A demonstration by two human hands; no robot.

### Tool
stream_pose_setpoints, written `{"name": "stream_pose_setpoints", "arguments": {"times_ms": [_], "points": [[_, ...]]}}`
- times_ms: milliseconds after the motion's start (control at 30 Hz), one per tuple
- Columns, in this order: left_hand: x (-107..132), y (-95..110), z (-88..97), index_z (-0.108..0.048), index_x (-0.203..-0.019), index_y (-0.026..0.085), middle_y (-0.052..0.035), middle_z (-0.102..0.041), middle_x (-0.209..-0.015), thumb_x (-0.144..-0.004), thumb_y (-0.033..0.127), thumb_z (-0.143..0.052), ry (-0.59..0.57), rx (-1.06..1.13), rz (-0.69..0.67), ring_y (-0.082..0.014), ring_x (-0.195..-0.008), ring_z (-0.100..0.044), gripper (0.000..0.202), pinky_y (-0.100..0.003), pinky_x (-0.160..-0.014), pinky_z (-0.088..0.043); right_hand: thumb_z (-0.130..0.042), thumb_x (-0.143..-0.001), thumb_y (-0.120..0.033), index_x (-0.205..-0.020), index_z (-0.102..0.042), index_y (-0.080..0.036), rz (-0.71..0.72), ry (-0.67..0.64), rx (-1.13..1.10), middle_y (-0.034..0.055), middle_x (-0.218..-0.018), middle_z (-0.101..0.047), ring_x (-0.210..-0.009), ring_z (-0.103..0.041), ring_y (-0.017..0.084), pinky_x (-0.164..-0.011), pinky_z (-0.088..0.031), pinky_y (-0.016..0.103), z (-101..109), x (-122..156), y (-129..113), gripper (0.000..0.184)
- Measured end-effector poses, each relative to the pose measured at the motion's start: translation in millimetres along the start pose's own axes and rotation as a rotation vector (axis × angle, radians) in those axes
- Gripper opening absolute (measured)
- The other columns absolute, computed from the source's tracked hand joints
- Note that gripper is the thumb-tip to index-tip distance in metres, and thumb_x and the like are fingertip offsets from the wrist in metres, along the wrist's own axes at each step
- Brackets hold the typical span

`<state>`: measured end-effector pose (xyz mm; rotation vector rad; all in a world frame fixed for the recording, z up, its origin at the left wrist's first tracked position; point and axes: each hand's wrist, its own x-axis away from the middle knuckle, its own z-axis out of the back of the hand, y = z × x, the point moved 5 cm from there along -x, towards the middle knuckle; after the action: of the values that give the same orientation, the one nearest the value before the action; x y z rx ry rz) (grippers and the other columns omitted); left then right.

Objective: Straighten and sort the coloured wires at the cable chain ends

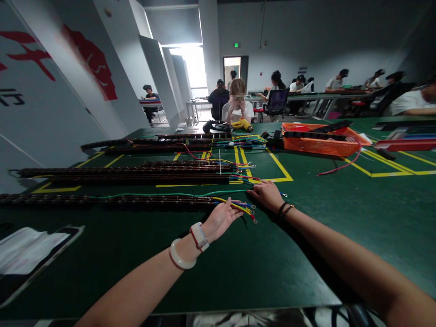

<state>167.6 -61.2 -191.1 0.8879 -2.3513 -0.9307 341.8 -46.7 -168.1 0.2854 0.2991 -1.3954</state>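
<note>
My left hand (pixel 221 219) rests palm up on the green table, fingers stretched out under a bundle of coloured wires (pixel 243 207) with ring terminals. The wires come out of the right end of a long dark strip (pixel 112 201) lying across the table. My right hand (pixel 267 194) lies palm down just right of the wire ends, its fingers reaching left and touching a green wire (pixel 218 193). A watch and a pale bangle sit on my left wrist, dark bracelets on my right.
More long dark strips (pixel 136 173) lie in rows farther back, with yellow tape lines between. An orange tray (pixel 320 143) stands at the back right, a red wire (pixel 340 167) trailing from it. Papers (pixel 23 250) lie at the left. People sit at far tables.
</note>
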Motion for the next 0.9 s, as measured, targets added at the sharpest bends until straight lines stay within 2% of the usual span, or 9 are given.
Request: {"name": "stream_pose_setpoints", "arguments": {"times_ms": [233, 433, 600, 700, 800, 900], "points": [[1.6, -0.6, 2.0, -0.056, -0.094, 0.011, -0.0151, -0.064, -0.104, -0.091, 0.03, -0.043, 0.024, 0.02, 0.009, -0.0246, -0.109, -0.056, 0.023, -0.042, -0.102, -0.038, -0.043, -0.089, -0.05, -0.06, -0.057, -0.018, -0.005, 0.017, -0.055, 0.0031, -0.063, -0.063, -0.069, -0.051, 0.017, -0.069, -0.024, 0.03, 5.9, 6.4, 1.8, 0.045], [0.7, 0.0, 2.9, -0.056, -0.1, 0.007, -0.0174, -0.064, -0.105, -0.09, 0.027, -0.045, 0.039, 0.031, 0.041, -0.0244, -0.106, -0.058, 0.025, -0.041, -0.101, -0.038, -0.042, -0.089, -0.05, -0.061, -0.057, -0.018, 0.025, 0.033, -0.059, 0.0033, -0.062, -0.061, -0.067, -0.049, 0.016, -0.069, -0.025, 0.03, 7.2, 14.1, 3.2, 0.046], [1.2, 1.3, 1.7, -0.058, -0.093, 0.007, -0.0172, -0.065, -0.102, -0.091, 0.025, -0.043, 0.076, 0.055, 0.038, -0.0247, -0.105, -0.059, 0.023, -0.044, -0.101, -0.037, -0.043, -0.09, -0.048, -0.059, -0.055, -0.018, 0.079, 0.11, -0.081, 0.0027, -0.06, -0.059, -0.065, -0.046, 0.016, -0.069, -0.026, 0.03, 17.2, 19.3, 0.1, 0.045], [1.3, 1.4, 0.6, -0.058, -0.092, 0.008, -0.0166, -0.065, -0.101, -0.091, 0.025, -0.043, 0.076, 0.053, 0.03, -0.0244, -0.104, -0.06, 0.023, -0.044, -0.101, -0.038, -0.041, -0.093, -0.042, -0.057, -0.053, -0.018, 0.314, 0.161, -0.133, 0.0015, -0.057, -0.054, -0.062, -0.043, 0.014, -0.068, -0.027, 0.03, 35.2, 28.1, -11.6, 0.045], [0.7, 0.8, 0.9, -0.059, -0.091, 0.008, -0.0162, -0.065, -0.101, -0.091, 0.025, -0.043, 0.073, 0.045, 0.024, -0.0235, -0.102, -0.06, 0.023, -0.043, -0.1, -0.039, -0.046, -0.089, -0.048, -0.054, -0.051, -0.018, 0.668, 0.191, -0.117, 0.0002, -0.053, -0.049, -0.058, -0.038, 0.013, -0.064, -0.026, 0.03, 52.9, 43.7, -30.3, 0.046], [-0.7, -0.6, 2.9, -0.06, -0.091, 0.008, -0.0163, -0.065, -0.1, -0.091, 0.025, -0.043, 0.064, 0.035, 0.018, -0.0227, -0.101, -0.06, 0.024, -0.043, -0.1, -0.038, -0.048, -0.087, -0.05, -0.058, -0.053, -0.018, 0.885, 0.209, -0.054, -0.0001, -0.056, -0.05, -0.057, -0.037, 0.013, -0.061, -0.024, 0.03, 59.2, 55.8, -45.6, 0.043]]}}
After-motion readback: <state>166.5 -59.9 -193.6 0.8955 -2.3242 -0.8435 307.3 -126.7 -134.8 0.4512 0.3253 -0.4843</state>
